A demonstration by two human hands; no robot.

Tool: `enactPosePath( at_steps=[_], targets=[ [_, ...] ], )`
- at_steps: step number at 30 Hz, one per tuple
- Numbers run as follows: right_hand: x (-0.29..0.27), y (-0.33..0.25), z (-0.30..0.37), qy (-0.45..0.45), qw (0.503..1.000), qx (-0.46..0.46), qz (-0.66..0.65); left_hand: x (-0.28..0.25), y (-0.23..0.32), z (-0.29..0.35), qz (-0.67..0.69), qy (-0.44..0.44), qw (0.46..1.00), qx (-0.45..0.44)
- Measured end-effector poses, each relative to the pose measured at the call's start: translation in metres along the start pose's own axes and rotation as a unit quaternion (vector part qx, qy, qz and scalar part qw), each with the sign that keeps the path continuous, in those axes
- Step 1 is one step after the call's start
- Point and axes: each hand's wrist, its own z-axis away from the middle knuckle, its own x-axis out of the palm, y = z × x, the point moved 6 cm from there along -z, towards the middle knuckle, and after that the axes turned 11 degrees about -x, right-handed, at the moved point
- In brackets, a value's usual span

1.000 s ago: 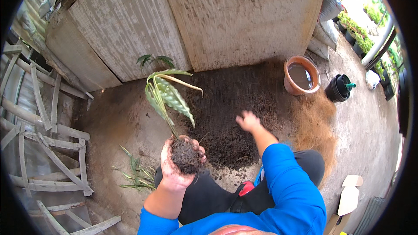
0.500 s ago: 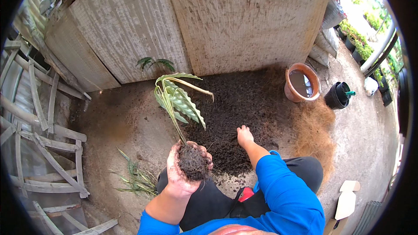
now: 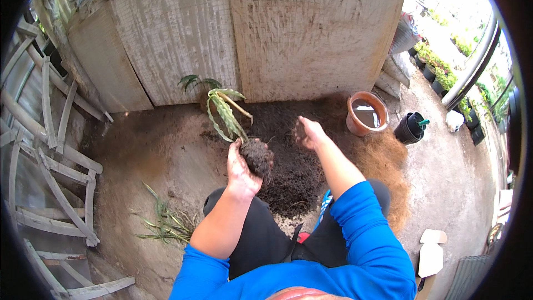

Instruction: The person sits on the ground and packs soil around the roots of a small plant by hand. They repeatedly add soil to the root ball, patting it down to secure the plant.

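My left hand point(image 3: 240, 170) is closed around the root ball point(image 3: 257, 157) of a leafy plant point(image 3: 226, 112), whose stems lean up and to the left. Dark soil clings to the roots. Over the pile of dark soil point(image 3: 291, 186) my right hand point(image 3: 308, 133) is raised, its soiled palm turned toward the plant. Its fingers are stretched out and apart from the root ball. Whether a little soil lies in that palm is hard to make out.
A clay pot of water point(image 3: 366, 113) stands at the right, with stacked black pots point(image 3: 411, 128) beside it. Brown fibre point(image 3: 383, 161) lies below them. Cut leaves and stems point(image 3: 166, 219) lie at left. Boards point(image 3: 316, 33) wall off the back; wooden slats point(image 3: 61, 200) line the left.
My left hand has moved farther from my body and tilted the plant with its root ball. My right hand has lifted off the soil and turned its palm inward.
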Motion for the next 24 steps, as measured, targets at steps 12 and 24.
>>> enactPosePath(
  at_steps=[12,24],
  targets=[
    [0.036,-0.031,0.105,-0.042,0.988,-0.03,-0.149,0.0,-0.018,-0.019,-0.049,0.054,0.995,0.062],
    [0.065,-0.072,0.18,-0.024,0.749,-0.588,0.303,0.022,-0.065,-0.031,-0.096,0.034,0.978,0.181]
  ],
)
